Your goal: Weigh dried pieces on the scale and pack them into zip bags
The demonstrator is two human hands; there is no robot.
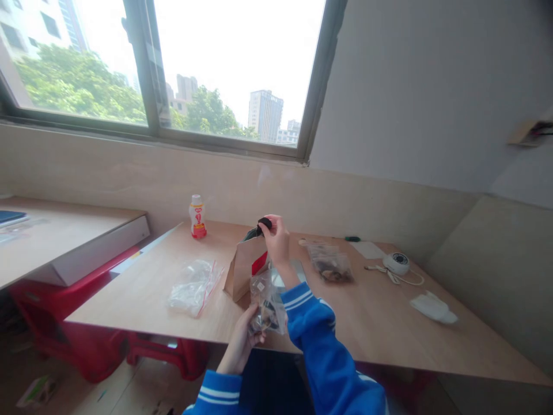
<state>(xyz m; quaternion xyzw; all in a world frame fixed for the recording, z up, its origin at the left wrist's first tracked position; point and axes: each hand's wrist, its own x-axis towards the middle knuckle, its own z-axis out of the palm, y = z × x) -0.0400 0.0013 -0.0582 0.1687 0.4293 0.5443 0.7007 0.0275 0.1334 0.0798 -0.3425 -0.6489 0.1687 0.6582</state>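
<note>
Blue sleeves (315,340) with white stripes lead to two bare hands; the right hand (276,242) is raised, its fingertips (268,220) pinched narrowly on a dark lump (264,223), with a darker strip (250,234) trailing from it, though what the lump is cannot be told. Directly below that pinch stands a brown kraft paper bag (241,272) with a red patch (260,263), upright on the wooden table (371,328); the lump is held just over its top edge. The left hand (239,346) is lower, nearer the table's front edge, closed around the bottom of a clear zip bag (268,305) of dark pieces, which sits just beside the right forearm.

Left of the grips lies a crumpled clear zip bag (194,286) with a red seal strip; beyond it stands a plastic bottle (197,217) with a red label, near the wall. Right of the raised hand lies a second zip bag (330,263) of brown pieces; farther right are a round white device (396,263) with a pale cord and a white packet (433,307); red plastic stools (86,351) sit under the table's left end.
</note>
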